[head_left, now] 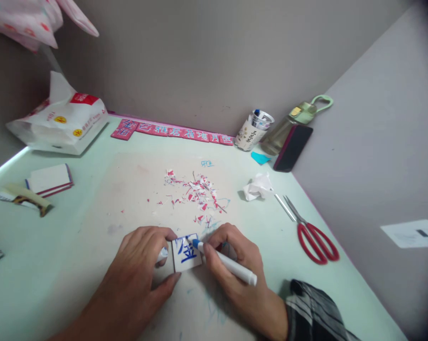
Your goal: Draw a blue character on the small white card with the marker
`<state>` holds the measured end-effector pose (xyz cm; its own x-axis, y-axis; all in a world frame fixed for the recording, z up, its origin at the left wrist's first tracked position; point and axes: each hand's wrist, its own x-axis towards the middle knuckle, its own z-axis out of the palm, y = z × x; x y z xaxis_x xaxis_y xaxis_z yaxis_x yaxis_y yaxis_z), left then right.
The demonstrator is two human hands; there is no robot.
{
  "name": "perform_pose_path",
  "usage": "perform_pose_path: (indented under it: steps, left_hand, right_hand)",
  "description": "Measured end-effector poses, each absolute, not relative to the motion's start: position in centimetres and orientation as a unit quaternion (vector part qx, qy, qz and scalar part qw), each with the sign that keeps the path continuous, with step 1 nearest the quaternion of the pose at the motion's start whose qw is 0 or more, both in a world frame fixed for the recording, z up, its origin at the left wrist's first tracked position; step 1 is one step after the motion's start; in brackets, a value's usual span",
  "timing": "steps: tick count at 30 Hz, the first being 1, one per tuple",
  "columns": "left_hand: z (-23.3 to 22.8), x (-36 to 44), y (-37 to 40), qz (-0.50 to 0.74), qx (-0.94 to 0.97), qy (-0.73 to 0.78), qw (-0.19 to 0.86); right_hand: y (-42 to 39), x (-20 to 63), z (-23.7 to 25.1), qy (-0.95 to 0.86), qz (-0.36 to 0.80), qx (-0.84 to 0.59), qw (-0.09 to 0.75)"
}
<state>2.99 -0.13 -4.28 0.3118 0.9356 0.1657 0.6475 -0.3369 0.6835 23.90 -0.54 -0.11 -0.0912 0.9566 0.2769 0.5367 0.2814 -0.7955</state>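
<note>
My right hand (pixel 240 270) grips a white marker with a blue tip (pixel 228 263), its tip touching a small white card (pixel 186 253) that bears a blue drawn character. My left hand (pixel 141 267) presses on the card's left edge and holds it flat on the pale green table (pixel 57 265). A white cap-like piece (pixel 161 255) shows between the left fingers.
Red and white paper scraps (pixel 195 192) lie just beyond the card. Red-handled scissors (pixel 311 234) and a crumpled tissue (pixel 258 186) lie to the right. A cup of pens (pixel 253 130), a green bottle (pixel 292 124) and a dark phone (pixel 292 148) stand in the back corner. A row of pink tiles (pixel 171 130) lines the wall; a white bag (pixel 62 121) and a card stack (pixel 50 180) lie on the left.
</note>
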Motion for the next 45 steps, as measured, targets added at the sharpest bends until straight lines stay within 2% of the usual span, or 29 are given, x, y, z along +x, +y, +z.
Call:
perform_pose_path:
  steps: [17, 28, 45]
  left_hand:
    - [-4.4, 2.9, -0.1, 0.273, 0.766, 0.522, 0.258]
    - [-4.2, 3.1, 0.0, 0.272, 0.760, 0.524, 0.272]
    - [-4.1, 3.2, -0.1, 0.287, 0.768, 0.509, 0.264]
  right_hand:
    - [-0.9, 24.8, 0.9, -0.710, 0.261, -0.543, 0.364]
    - [-1.1, 24.7, 0.9, -0.694, 0.264, -0.536, 0.401]
    - [-0.6, 23.5, 0.0, -0.715, 0.248, -0.528, 0.386]
